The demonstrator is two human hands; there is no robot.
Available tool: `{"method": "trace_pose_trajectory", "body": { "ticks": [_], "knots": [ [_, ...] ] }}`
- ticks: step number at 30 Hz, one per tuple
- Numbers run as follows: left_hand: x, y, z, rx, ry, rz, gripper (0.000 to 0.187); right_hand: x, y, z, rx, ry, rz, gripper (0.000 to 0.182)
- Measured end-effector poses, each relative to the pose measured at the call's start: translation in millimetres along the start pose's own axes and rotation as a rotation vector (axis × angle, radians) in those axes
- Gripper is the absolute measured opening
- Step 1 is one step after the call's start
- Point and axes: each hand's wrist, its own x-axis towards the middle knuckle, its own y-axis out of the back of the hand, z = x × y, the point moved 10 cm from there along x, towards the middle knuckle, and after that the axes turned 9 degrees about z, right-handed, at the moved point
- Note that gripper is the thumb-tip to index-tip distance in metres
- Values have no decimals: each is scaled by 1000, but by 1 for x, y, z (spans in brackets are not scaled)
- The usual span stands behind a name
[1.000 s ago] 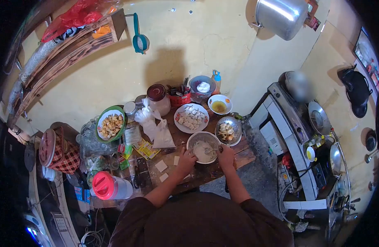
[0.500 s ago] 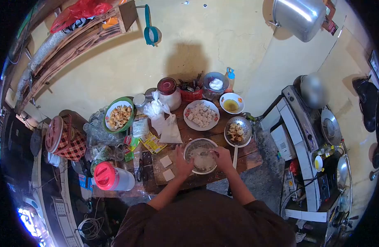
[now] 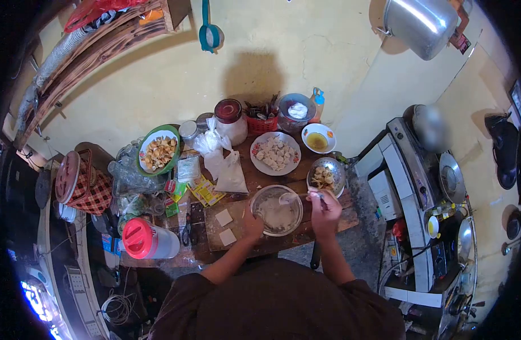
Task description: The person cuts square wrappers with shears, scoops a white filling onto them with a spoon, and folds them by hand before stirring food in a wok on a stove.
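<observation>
A metal mixing bowl (image 3: pixel 267 193) with pale filling stands on the wooden table (image 3: pixel 345 218) in front of me. My left hand (image 3: pixel 252 225) rests against the bowl's near-left rim. My right hand (image 3: pixel 325 208) is at the bowl's right side, closed on a spoon (image 3: pixel 291 197) whose head is lifted above the filling. Two square dough wrappers (image 3: pixel 225 225) lie on the wooden board to the left of the bowl.
Behind the bowl are a plate of filled dumplings (image 3: pixel 275 153), a metal strainer of fried pieces (image 3: pixel 326 175), a sauce bowl (image 3: pixel 318 138), plastic bags (image 3: pixel 222 161) and a green-rimmed plate (image 3: pixel 156 151). A red-lidded jug (image 3: pixel 149 239) stands left. A stove (image 3: pixel 427 181) is right.
My right hand has pulled back from inside the bowl to its right side, lifting the spoon. My left hand has stayed at the bowl's left rim. The camera view has shifted slightly.
</observation>
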Motion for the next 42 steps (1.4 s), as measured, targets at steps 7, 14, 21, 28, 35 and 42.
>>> {"method": "trace_pose_trajectory", "body": {
  "ticks": [7,14,21,28,35,42],
  "knots": [
    [-5,2,-26,-89,213,-51,33,12,10,-31,122,34,31,12],
    [1,13,-32,-100,439,-184,23,-30,-56,73,-186,-47,-186,13],
    [-18,6,-44,-264,703,-273,20,-66,-94,93,-447,10,-438,15],
    [-25,-3,-48,-302,681,-367,19,-83,-101,109,-509,56,-442,22],
    [-26,-5,-45,-326,677,-393,20,-94,-98,92,-494,21,-503,25],
    [-22,-7,-41,-328,673,-392,23,-93,-61,161,-120,-611,-374,32]
  ]
}}
